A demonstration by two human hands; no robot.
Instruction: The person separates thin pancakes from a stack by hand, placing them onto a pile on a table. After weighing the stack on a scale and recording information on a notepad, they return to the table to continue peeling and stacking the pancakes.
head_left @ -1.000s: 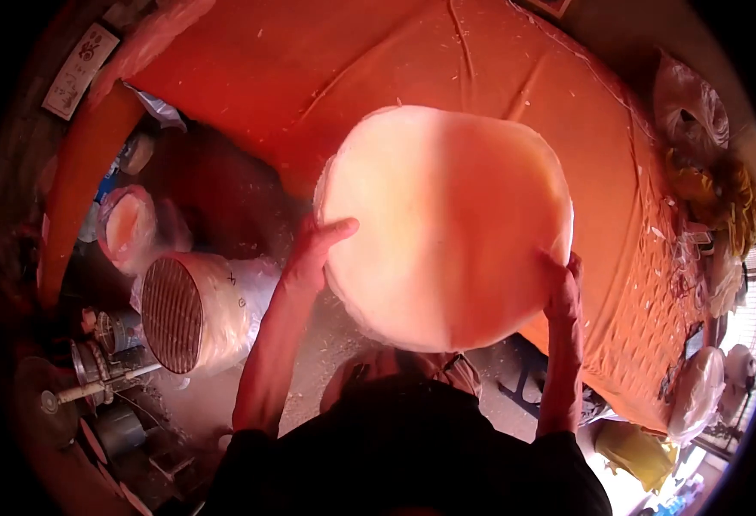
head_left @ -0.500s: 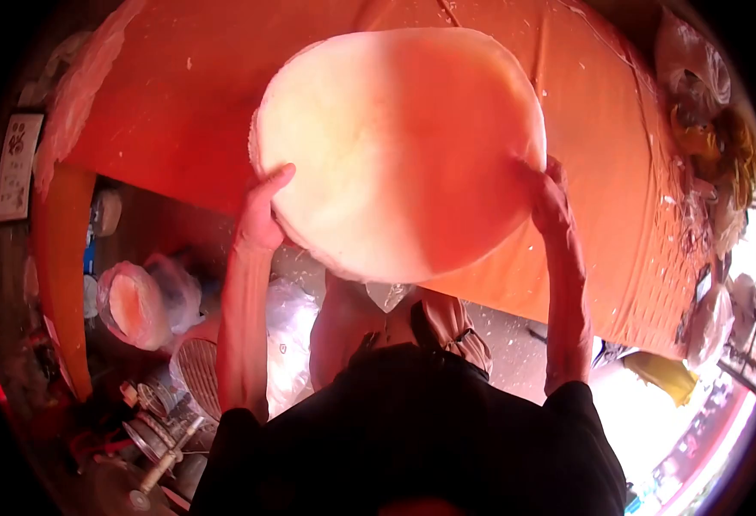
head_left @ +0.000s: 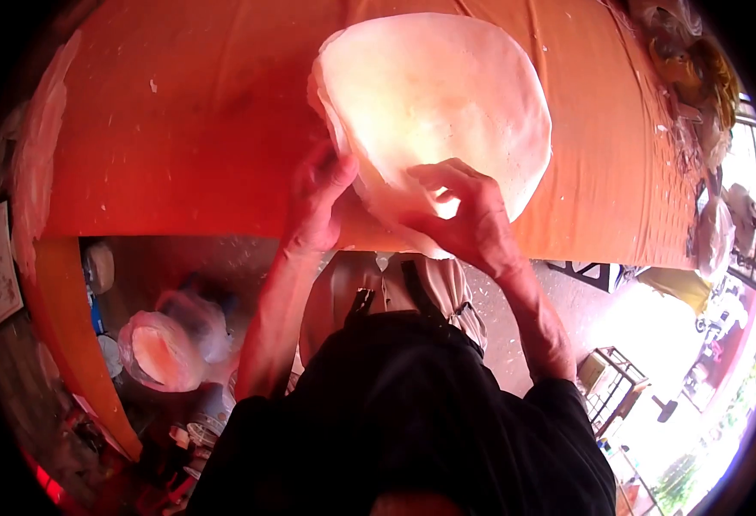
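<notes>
A large, thin-edged, pale round sheet lies tilted over the near part of the orange-covered table. Its left rim looks layered, as if several sheets are stacked; the material is not clear. My left hand is closed at the lower left rim, thumb on the near side, other fingers partly hidden. Over the sheet's lower part, my right hand has its fingers curled and its thumb at the near edge, with a small bright gap between thumb and forefinger.
The orange table cover carries small pale flakes. Below on the left stands a plastic-wrapped bundle. Plastic bags hang along the right edge. A metal-framed rack stands on the floor at right.
My right hand has left the sheet's right edge and come in to its lower middle. My left hand has moved right along the rim. The sheet has shifted away and to the right.
</notes>
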